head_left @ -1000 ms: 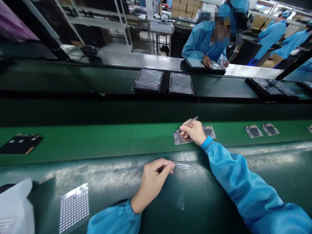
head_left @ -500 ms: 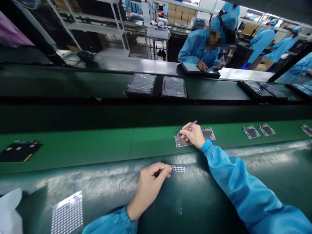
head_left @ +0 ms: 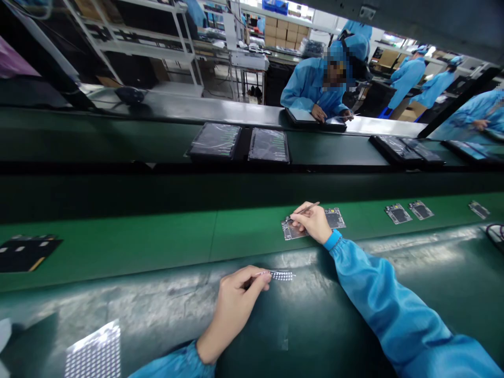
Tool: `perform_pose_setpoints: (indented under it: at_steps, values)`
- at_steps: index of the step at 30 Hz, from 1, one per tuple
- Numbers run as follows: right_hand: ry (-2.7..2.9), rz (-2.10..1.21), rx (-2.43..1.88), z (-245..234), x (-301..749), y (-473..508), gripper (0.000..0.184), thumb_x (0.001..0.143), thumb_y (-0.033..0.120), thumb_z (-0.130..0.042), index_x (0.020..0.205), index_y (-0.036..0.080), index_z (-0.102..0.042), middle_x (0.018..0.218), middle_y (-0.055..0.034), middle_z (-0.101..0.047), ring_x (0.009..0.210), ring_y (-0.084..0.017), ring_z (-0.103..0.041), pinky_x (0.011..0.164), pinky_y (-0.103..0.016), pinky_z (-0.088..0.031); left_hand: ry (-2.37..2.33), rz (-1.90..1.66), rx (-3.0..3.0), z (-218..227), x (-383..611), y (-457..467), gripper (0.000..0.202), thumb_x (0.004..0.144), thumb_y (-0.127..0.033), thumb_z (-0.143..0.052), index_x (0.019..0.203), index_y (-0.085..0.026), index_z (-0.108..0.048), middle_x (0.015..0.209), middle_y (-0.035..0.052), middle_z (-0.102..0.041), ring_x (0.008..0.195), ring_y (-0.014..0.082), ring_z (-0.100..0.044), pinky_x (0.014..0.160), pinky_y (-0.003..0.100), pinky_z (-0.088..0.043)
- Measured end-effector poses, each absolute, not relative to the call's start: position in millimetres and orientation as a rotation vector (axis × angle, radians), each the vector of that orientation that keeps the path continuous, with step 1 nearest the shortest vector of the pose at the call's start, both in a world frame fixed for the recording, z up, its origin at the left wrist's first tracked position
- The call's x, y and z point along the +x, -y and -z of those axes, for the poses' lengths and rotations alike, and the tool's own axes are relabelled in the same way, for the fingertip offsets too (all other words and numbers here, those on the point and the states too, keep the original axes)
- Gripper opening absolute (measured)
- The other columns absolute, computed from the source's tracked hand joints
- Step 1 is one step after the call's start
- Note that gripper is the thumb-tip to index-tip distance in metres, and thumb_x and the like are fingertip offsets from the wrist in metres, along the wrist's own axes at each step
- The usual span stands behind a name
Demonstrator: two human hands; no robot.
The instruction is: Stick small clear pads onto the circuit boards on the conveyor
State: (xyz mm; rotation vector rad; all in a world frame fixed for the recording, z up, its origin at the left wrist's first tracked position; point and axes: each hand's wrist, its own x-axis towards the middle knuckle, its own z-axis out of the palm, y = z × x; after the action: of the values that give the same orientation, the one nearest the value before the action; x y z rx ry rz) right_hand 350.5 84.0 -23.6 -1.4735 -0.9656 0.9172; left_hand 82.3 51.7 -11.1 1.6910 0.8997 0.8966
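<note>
Pressing slim steel tweezers to a silver-grey circuit board
Right hand pinches them, the board lying on a green conveyor belt; left hand pinches a white-dotted strip (a dotted sheet lies further left).

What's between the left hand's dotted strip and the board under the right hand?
Nothing visible. The strip in the left hand sits over the dark bench edge, and the board lies just beyond on the green belt. The right hand, holding tweezers, covers part of the board.
</note>
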Motion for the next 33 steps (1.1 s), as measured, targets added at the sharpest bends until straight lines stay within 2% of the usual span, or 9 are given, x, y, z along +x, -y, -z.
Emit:
perform_pose_setpoints:
  at_steps: [15,22,25,27,29,30,33]
  values:
    - [0.969,-0.881,-1.526,26,363,-77,0.031,0.07,0.04,-0.08,0.079,0.017,-0.061,0.056,-0.0017,-0.068,0.037,-0.01,-0.054,0.035,-0.02,-0.044,-0.926,-0.881,1.726,13,81,-53,0.021,0.087,-0.028,-0.067,0.069,-0.02,-0.075,0.059,0.0001,-0.073,0.053,0.0155,-0.069,0.054,0.022,-0.053]
    - [0.93,-0.845,-1.513,24,369,-74,0.035,0.07,0.044,-0.08,0.079,0.017,-0.06,0.056,-0.0025,-0.068,0.039,-0.012,-0.056,0.039,-0.022,-0.047,-0.918,-0.899,1.747,11,82,-54,0.02,0.086,-0.027,-0.067,0.068,-0.02,-0.075,0.058,-0.0005,-0.073,0.053,0.0147,-0.069,0.052,0.02,-0.053]
    - [1.056,-0.738,-1.545,14,374,-68,0.027,0.08,0.043,-0.069,0.078,0.018,-0.059,0.064,-0.0035,-0.068,0.052,-0.016,-0.062,0.052,-0.028,-0.053,-0.916,-0.901,1.747,10,82,-54,0.02,0.086,-0.027,-0.067,0.068,-0.02,-0.075,0.058,-0.0004,-0.073,0.052,0.015,-0.069,0.053,0.021,-0.054]
    - [1.309,-0.548,-1.574,5,377,-60,0.019,0.087,0.032,-0.056,0.077,0.018,-0.063,0.075,-0.006,-0.068,0.071,-0.02,-0.066,0.071,-0.035,-0.056,-0.906,-0.912,1.744,10,81,-54,0.019,0.085,-0.027,-0.067,0.069,-0.02,-0.075,0.058,-0.0006,-0.074,0.052,0.0148,-0.069,0.053,0.02,-0.054]
    - [1.616,-0.324,-1.639,0,378,-50,0.024,0.086,0.018,-0.047,0.083,0.017,-0.07,0.086,-0.0085,-0.066,0.088,-0.023,-0.064,0.086,-0.039,-0.052,-0.9,-0.919,1.745,11,81,-55,0.018,0.085,-0.026,-0.068,0.07,-0.02,-0.076,0.059,-0.0008,-0.074,0.052,0.0145,-0.069,0.053,0.02,-0.054]
    - [1.752,-0.232,-1.699,-2,378,-45,0.029,0.083,0.013,-0.046,0.092,0.016,-0.074,0.091,-0.0095,-0.065,0.092,-0.024,-0.062,0.088,-0.039,-0.051,-0.9,-0.918,1.747,12,81,-55,0.017,0.085,-0.026,-0.068,0.07,-0.021,-0.076,0.059,-0.0008,-0.074,0.052,0.0144,-0.07,0.053,0.02,-0.054]
    - [2.031,-0.081,-1.952,-2,371,-36,0.047,0.083,0.01,-0.047,0.124,0.018,-0.07,0.1,-0.0113,-0.062,0.093,-0.025,-0.06,0.08,-0.035,-0.051,-0.9,-0.909,1.756,12,82,-55,0.017,0.085,-0.027,-0.069,0.071,-0.021,-0.076,0.059,-0.001,-0.074,0.052,0.0143,-0.07,0.053,0.019,-0.054]
